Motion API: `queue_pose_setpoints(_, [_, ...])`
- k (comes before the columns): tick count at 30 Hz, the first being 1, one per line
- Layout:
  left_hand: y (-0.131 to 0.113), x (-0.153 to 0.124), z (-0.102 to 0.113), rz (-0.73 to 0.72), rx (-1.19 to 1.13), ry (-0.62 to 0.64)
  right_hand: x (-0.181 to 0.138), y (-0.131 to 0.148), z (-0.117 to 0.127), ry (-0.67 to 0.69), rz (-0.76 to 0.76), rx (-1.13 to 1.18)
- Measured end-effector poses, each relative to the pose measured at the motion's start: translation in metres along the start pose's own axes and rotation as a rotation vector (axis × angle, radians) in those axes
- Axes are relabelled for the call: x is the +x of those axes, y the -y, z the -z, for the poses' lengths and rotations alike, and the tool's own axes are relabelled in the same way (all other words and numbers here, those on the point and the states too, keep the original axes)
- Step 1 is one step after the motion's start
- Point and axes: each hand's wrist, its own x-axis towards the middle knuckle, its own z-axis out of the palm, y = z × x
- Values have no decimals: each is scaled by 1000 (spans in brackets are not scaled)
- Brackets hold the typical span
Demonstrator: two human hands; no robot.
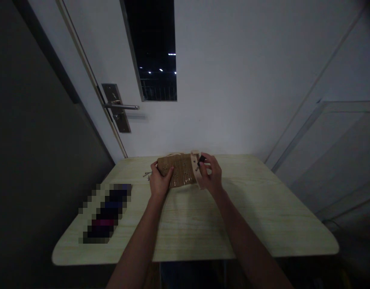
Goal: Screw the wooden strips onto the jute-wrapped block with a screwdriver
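A brown cardboard piece point(181, 170) with several holes and shiny strips is held up just over the table. My left hand point(160, 180) grips its left end, thumb across the front face. A pale, holed strip point(196, 162) runs down its right end. At that strip, my right hand point(213, 174) pinches a small black part point(202, 159) with a short metal tip pointing toward the strip. Whether the tip touches the strip, I cannot tell. Beside my left fingers lie a few thin screws or nails point(147, 174), too small to tell which.
The pale wood-grained table point(197, 233) stands against a white door point(221, 80) with a metal handle point(121, 107) and a dark window pane. A blurred-out dark object point(108, 214) lies on the table's left side.
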Motion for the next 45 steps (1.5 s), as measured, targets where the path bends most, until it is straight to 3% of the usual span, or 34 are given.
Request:
queue_pose_setpoints(9, [0, 0, 1, 3, 14, -1, 1, 2, 2, 65, 40, 2])
queue_pose_setpoints(15, [0, 0, 0, -9, 6, -12, 2, 2, 0, -6, 17, -11])
queue_pose_setpoints(22, [1, -1, 0, 1, 2, -14, 2, 7, 5, 75, 67, 14])
queue_pose_setpoints(28, [3, 0, -1, -14, -4, -4, 1, 3, 2, 16, 26, -27])
queue_pose_setpoints(45, [1, -1, 0, -2, -12, 3, -1, 2, 1, 9, 45, -9])
